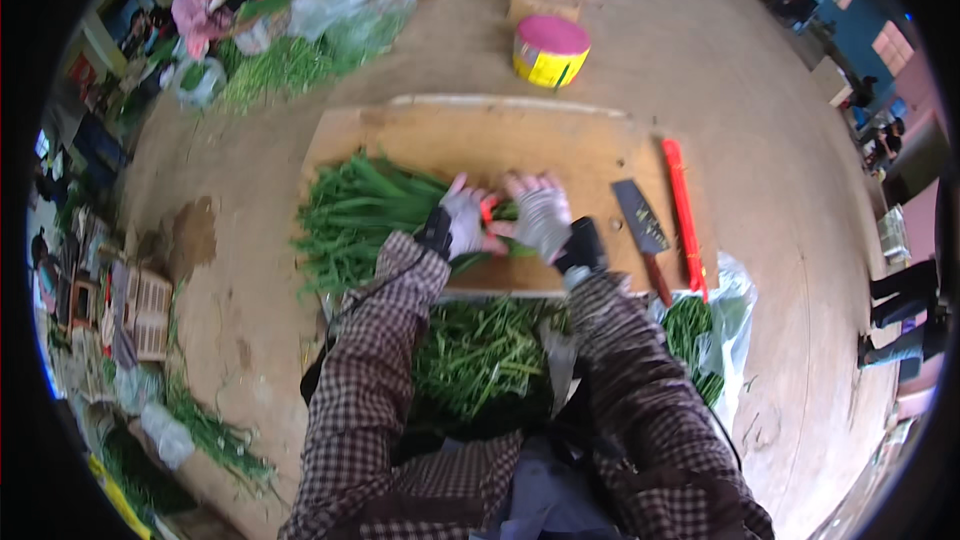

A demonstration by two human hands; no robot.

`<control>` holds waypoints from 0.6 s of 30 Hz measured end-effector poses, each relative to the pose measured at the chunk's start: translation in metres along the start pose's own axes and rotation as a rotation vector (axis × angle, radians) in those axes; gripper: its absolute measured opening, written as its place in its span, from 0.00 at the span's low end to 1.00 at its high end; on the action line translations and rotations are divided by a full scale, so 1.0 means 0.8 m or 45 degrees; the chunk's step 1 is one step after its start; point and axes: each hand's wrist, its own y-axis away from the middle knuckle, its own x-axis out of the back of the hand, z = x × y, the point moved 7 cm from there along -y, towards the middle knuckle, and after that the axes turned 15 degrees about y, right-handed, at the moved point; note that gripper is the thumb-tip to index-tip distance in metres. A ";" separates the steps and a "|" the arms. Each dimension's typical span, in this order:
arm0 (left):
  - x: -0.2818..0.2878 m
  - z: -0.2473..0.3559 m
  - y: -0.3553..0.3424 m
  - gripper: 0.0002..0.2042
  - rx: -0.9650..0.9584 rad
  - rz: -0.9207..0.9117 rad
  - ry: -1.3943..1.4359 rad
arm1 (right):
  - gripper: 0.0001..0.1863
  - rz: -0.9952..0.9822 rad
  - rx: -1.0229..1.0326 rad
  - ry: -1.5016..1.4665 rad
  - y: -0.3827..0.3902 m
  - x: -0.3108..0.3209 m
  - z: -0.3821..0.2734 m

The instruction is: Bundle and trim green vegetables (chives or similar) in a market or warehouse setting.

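Note:
A bunch of long green stalks (pixel 365 202), probably garlic chives, lies sideways on a wooden board (pixel 470 140), its loose leafy ends fanned to the left. Around its narrow right part runs a red tie (pixel 488 208), partly covered by my fingers. My left hand (pixel 465 220), in a pale glove with bare fingertips, closes over the bunch just left of the tie. Gloved the same way, my right hand (pixel 541 218) grips the stalk end right of it, thumb pointing left. The stalks beneath my palms are hidden.
On the board's right lie a cleaver (pixel 642 225) and a bundle of red strips (pixel 682 210). Cut greens (pixel 480 355) fill the space below the board, near me. Beyond it stands a round pink-topped stool (pixel 552 48). A person in pink (pixel 195 10) sits by heaped greens (pixel 270 70).

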 end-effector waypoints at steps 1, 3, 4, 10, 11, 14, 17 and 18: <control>0.003 0.005 0.008 0.50 0.027 0.005 0.027 | 0.56 -0.374 0.042 0.203 0.012 -0.023 0.002; 0.014 0.021 0.022 0.48 0.009 0.059 -0.066 | 0.61 -0.523 0.149 0.313 0.035 -0.028 -0.008; 0.023 0.036 0.025 0.47 -0.083 0.164 -0.135 | 0.61 -0.410 0.160 0.410 0.039 -0.019 -0.011; 0.026 0.063 0.041 0.46 -0.165 0.207 -0.227 | 0.62 -0.597 0.279 0.424 0.047 -0.023 -0.009; 0.025 0.060 0.040 0.46 -0.153 0.214 -0.199 | 0.62 -0.680 0.198 0.460 0.040 -0.030 0.004; 0.018 0.052 0.039 0.45 -0.129 0.193 -0.174 | 0.60 -0.639 0.185 0.309 0.033 -0.037 0.008; 0.013 0.059 0.040 0.45 -0.232 0.160 -0.136 | 0.56 -0.805 0.019 0.255 0.053 -0.049 0.009; 0.012 0.063 0.040 0.43 -0.248 0.166 -0.212 | 0.53 -0.525 0.066 0.254 0.050 -0.031 0.001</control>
